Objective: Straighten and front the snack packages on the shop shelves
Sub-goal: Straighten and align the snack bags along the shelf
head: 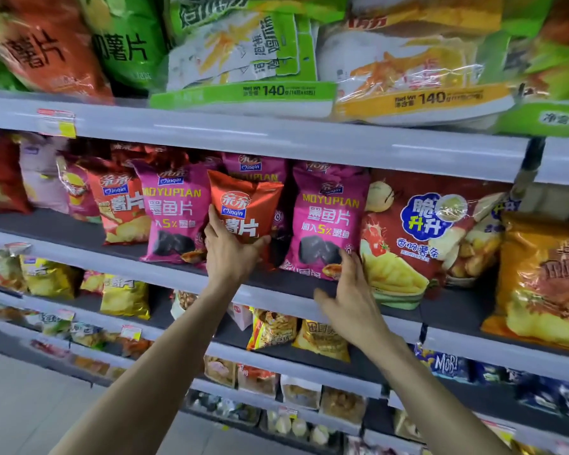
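Observation:
My left hand (229,254) grips the lower part of a small red chip bag (245,205), holding it upright in front of the middle shelf (184,274), between two magenta squid-chip bags. The left magenta bag (170,211) stands upright. My right hand (352,290) has its fingers spread and touches the bottom right corner of the right magenta bag (327,221), which also stands upright. Another red chip bag (120,208) stands left of the magenta pair.
A large red potato-stick bag (418,238) and an orange bag (542,280) stand to the right. Big multipacks (243,60) overhang the top shelf edge. Lower shelves hold yellow bags (125,295) and small packs. Grey floor lies at lower left.

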Motion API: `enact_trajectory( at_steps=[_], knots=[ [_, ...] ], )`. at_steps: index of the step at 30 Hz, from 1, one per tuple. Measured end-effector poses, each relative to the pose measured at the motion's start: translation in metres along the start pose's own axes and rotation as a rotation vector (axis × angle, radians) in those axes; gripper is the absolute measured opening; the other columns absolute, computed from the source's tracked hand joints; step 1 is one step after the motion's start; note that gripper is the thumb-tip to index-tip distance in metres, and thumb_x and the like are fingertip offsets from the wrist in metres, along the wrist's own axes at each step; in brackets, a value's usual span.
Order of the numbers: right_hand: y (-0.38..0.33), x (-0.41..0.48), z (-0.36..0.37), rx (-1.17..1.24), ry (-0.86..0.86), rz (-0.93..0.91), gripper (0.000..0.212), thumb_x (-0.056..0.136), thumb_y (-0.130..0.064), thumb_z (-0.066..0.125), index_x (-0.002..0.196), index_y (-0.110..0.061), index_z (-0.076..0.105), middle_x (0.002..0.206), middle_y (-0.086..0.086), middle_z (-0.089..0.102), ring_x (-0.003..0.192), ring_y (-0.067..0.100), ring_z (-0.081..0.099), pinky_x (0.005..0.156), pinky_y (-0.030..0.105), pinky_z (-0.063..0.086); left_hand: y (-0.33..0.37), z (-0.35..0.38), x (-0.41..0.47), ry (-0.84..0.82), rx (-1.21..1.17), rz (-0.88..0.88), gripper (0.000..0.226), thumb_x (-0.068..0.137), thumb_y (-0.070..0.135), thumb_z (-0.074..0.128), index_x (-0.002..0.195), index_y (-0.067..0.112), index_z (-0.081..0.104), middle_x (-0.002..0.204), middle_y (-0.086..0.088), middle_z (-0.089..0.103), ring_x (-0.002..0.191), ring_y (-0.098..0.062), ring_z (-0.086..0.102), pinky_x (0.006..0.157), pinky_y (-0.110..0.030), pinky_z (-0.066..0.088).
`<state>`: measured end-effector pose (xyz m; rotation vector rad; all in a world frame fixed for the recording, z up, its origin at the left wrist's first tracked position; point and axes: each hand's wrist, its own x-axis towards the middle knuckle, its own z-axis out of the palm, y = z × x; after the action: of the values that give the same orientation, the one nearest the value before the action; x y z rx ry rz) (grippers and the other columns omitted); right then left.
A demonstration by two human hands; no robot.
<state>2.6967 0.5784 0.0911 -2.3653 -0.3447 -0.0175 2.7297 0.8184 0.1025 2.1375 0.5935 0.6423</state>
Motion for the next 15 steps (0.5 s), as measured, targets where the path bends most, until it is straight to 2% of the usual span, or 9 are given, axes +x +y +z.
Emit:
enact_trajectory(
  at_steps=[3,7,12,15],
  knots=[
    [-0.005,0.002,0.005,0.151,0.035,0.076,0.096,0.096,-0.031,0.069,0.165,-0.022,0.003,0.168,-0.001,0.019,0.154,0.021,0.024,0.124,0.038,0.026,-0.001,0.004,0.003,0.016,0.002,0.023,0.137,0.065,0.065,0.089,0.164,0.025,0.003,0.151,-0.02,0.041,0.137,-0.045,0.045,0.109,-0.063,0.043],
    [-0.011,0.006,0.01,0.25,0.069,0.149,0.099,0.092,-0.028,0.07,0.165,-0.025,0.003,0.167,-0.002,0.025,0.151,0.022,0.03,0.124,0.044,0.031,0.0,0.007,0.001,0.05,-0.031,0.084,0.127,0.066,0.055,0.089,0.162,0.026,0.01,0.144,-0.014,0.048,0.132,-0.041,0.05,0.107,-0.062,0.043],
    [-0.011,0.01,0.013,0.294,0.057,0.164,0.099,0.089,-0.026,0.075,0.164,-0.032,0.01,0.162,-0.008,0.03,0.143,0.014,0.036,0.118,0.037,0.034,-0.001,-0.006,-0.009,0.109,-0.203,0.172,0.125,0.064,0.054,0.093,0.161,0.031,0.019,0.152,-0.002,0.047,0.138,-0.028,0.049,0.112,-0.056,0.043],
    [-0.011,0.014,0.015,0.365,0.106,0.189,0.098,0.08,-0.033,0.079,0.157,-0.039,0.019,0.152,-0.008,0.043,0.137,0.017,0.047,0.116,0.045,0.04,-0.003,-0.019,-0.022,0.109,-0.359,0.194,0.127,0.061,0.055,0.098,0.161,0.034,0.021,0.154,0.006,0.046,0.139,-0.016,0.05,0.113,-0.051,0.048]
  ],
)
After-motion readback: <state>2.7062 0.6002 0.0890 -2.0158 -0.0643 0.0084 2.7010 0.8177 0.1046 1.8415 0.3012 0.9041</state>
